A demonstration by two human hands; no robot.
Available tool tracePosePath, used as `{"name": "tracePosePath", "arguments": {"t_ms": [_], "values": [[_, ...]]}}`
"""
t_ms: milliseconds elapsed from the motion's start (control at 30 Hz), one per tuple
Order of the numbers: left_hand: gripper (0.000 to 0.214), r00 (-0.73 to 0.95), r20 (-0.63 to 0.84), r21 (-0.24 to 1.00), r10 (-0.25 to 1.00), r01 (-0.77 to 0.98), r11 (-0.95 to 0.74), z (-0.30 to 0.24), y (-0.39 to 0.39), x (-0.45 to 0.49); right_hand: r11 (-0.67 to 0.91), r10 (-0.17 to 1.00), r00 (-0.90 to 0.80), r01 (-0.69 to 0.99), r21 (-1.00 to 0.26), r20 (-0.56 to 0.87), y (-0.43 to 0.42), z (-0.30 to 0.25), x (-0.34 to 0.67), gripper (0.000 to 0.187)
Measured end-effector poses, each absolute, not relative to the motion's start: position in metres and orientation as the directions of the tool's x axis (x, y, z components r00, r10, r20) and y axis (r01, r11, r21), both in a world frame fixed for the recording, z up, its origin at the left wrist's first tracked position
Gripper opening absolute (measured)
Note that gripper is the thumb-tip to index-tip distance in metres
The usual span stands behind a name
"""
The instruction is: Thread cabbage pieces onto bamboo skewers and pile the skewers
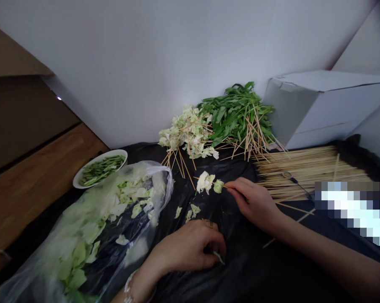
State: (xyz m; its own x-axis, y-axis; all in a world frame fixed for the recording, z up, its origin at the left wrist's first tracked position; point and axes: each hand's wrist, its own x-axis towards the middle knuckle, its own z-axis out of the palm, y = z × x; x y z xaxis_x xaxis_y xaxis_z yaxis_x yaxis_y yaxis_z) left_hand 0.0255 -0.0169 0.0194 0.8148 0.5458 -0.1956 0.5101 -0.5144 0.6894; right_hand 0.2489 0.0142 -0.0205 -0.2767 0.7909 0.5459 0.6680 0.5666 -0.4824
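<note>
Gripping thin tan wooden skewer (pixel 225 185) of crinkled pale-green cabbage (pixel 205 182) above black plastic sheet (pixel 240 269) with right hand (pixel 253 204); curling left hand (pixel 196 244) at pale leaf scrap (pixel 220 257), cannot tell if pinching. Likely light, stiff, tearable-leaved; hold by bare end.

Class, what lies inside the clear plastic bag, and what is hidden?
Pale green leaf pieces show inside the plastic bag; whatever lies beneath them, or behind its cloudier folds, cannot be seen.

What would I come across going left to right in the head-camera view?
White bowl of green vegetable pieces → cabbage pieces on the skewer in the right hand → the right hand itself → pile of bare sticks.
</note>
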Motion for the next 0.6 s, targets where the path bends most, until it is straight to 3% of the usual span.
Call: {"name": "tracePosePath", "arguments": {"t_ms": [100, 267, 400, 533, 600], "values": [[0.014, 0.751, -0.149, 0.809, 0.643, 0.466, -0.357, 0.024, -0.008, 0.018, 0.571, 0.782, -0.261, 0.664, -0.483, 0.565, 0.016, -0.021, 0.25, 0.022], [0.006, 0.376, -0.079, 0.905, 0.923, 0.415, -0.092, 0.016, 0.014, 0.005, 0.559, 0.788, -0.251, 0.675, -0.483, 0.561, 0.017, -0.02, 0.25, 0.023], [0.008, 0.233, -0.073, 0.911, 0.97, 0.411, -0.03, 0.007, 0.021, 0.003, 0.56, 0.791, -0.258, 0.673, -0.483, 0.555, 0.016, -0.019, 0.25, 0.023], [0.008, 0.225, -0.103, 0.851, 0.969, 0.524, -0.031, 0.004, 0.021, 0.001, 0.565, 0.786, -0.256, 0.666, -0.487, 0.562, 0.016, -0.019, 0.25, 0.022], [0.007, 0.231, -0.049, 0.804, 0.972, 0.586, -0.1, 0.002, 0.021, -0.002, 0.561, 0.791, -0.256, 0.668, -0.49, 0.556, 0.015, -0.019, 0.249, 0.022]]}}
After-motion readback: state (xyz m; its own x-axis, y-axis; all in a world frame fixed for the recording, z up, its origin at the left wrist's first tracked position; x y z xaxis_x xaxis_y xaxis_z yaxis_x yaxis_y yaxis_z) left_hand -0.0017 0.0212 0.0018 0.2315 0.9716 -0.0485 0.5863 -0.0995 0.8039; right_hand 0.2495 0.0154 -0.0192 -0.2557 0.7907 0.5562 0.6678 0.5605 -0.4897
